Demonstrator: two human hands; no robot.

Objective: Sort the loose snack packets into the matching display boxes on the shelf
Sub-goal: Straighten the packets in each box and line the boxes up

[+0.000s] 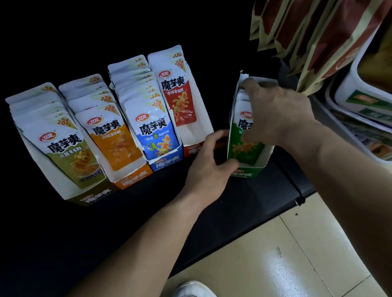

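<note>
I see my left hand (209, 161) curled round the front left corner of the green box (247, 173) on the shelf (230, 217). My right hand (271, 113) arches over the green packets (244, 150) inside the box; I cannot tell whether it grips them.

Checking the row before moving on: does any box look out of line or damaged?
Yes. The green box stands apart, across a gap right of the red box, and is turned differently. Its rear top edge looks torn. The left hand grips its front corner; the right hand holds its packets.
</note>
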